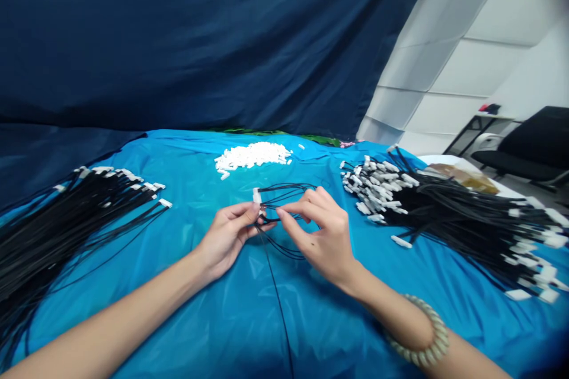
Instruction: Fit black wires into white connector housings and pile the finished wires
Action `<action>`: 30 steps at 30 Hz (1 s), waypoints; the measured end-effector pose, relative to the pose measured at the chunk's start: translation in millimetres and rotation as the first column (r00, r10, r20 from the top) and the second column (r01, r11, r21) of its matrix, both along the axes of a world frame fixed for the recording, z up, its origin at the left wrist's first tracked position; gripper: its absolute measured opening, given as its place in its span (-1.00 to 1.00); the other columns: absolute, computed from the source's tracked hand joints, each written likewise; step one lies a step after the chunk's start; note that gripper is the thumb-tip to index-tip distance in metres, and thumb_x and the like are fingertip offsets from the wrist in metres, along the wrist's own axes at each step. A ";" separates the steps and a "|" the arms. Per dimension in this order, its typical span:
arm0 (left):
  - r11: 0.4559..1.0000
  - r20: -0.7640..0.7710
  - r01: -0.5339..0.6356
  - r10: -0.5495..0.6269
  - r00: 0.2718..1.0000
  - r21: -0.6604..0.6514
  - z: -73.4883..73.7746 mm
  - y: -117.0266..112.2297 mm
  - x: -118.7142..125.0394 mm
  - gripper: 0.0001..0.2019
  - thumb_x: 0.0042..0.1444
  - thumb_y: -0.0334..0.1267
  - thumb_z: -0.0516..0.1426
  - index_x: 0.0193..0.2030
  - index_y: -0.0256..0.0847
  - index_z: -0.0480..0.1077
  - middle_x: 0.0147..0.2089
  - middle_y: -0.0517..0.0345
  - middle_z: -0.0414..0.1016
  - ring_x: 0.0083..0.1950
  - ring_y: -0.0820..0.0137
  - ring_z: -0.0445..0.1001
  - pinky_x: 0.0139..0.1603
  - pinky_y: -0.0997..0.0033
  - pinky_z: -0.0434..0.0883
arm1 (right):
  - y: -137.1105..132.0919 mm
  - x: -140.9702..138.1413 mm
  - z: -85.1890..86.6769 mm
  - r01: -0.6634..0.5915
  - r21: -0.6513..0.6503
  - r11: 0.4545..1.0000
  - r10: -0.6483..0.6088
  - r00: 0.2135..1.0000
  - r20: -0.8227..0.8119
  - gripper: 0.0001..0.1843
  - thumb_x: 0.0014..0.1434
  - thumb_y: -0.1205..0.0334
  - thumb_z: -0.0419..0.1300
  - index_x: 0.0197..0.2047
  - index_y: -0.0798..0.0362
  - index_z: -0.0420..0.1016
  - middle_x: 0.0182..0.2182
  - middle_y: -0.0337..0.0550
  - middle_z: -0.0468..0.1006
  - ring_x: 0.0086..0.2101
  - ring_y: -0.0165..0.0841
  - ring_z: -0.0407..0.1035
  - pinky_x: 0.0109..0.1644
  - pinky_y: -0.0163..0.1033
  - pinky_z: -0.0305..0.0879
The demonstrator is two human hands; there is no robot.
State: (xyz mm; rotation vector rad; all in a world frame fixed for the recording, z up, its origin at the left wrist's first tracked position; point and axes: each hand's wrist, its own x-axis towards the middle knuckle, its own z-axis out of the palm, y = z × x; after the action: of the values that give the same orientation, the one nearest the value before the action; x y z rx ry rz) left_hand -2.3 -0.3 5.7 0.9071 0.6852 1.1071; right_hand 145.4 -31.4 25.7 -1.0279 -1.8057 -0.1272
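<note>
Near the middle of the blue cloth, my left hand (231,234) pinches a white plastic connector (256,195) between thumb and fingers. Thin black wires (287,190) run out of it to the right in loops, and one strand hangs down toward the cloth's near edge. Just right of the connector is my right hand (320,228), its thumb and index fingertips brought together at the wires. Whatever sits between those fingertips is too small to make out. A coiled bracelet circles the right wrist.
A heap of small white connectors (253,156) lies at the back. Bundles of black cables with white ends rest at the left (66,231) and at the right (444,207). A dark blue curtain (178,41) hangs behind; a black chair (533,145) stands at far right.
</note>
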 end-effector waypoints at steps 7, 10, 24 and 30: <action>1.000 0.003 0.012 -0.012 1.000 -0.012 0.2 -0.5 0.0 -0.91 -0.14 -0.34 0.18 -0.50 -0.35 0.45 -0.49 0.10 0.43 -0.39 0.46 0.38 -0.20 0.36 0.38 | 1.3 -0.4 -2.6 0.016 0.041 0.999 -0.017 1.000 0.015 -0.84 0.06 0.29 0.07 -0.48 0.09 0.44 -0.64 -0.25 0.27 -0.55 -0.44 0.07 -0.41 -0.27 0.04; 1.000 -0.003 0.011 -0.011 1.000 -0.011 0.1 -0.9 0.2 -0.91 -0.15 -0.34 0.19 -0.49 -0.35 0.45 -0.49 0.09 0.43 -0.39 0.45 0.38 -0.21 0.36 0.39 | 1.4 -1.4 -2.0 0.015 0.038 0.999 -0.016 1.000 0.018 -0.84 0.06 0.30 0.07 -0.49 0.09 0.44 -0.65 -0.25 0.27 -0.55 -0.44 0.08 -0.41 -0.27 0.04; 0.999 0.015 0.026 -0.025 1.000 -0.019 1.3 -1.4 -0.1 -0.92 -0.10 -0.37 0.16 -0.49 -0.35 0.45 -0.47 0.11 0.42 -0.38 0.47 0.37 -0.18 0.33 0.39 | 0.0 -2.2 0.9 0.013 0.024 1.000 -0.013 1.000 0.015 -0.85 0.04 0.32 0.09 -0.52 0.11 0.42 -0.66 -0.26 0.25 -0.56 -0.46 0.07 -0.39 -0.27 0.04; 0.999 -0.004 0.027 -0.027 1.000 -0.018 1.4 -1.0 0.5 -0.91 -0.13 -0.35 0.18 -0.50 -0.36 0.44 -0.47 0.10 0.43 -0.37 0.45 0.38 -0.18 0.32 0.38 | 0.2 -1.0 2.3 -0.019 0.004 1.000 0.019 1.000 0.005 -0.85 0.04 0.32 0.09 -0.52 0.12 0.42 -0.66 -0.26 0.23 -0.55 -0.46 0.06 -0.43 -0.28 0.02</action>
State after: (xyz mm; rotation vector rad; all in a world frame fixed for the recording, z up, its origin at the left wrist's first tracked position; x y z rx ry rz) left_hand -1.8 -1.2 7.1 0.9007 0.6833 1.0733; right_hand 144.4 -31.2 28.0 -1.0086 -1.8183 -0.1218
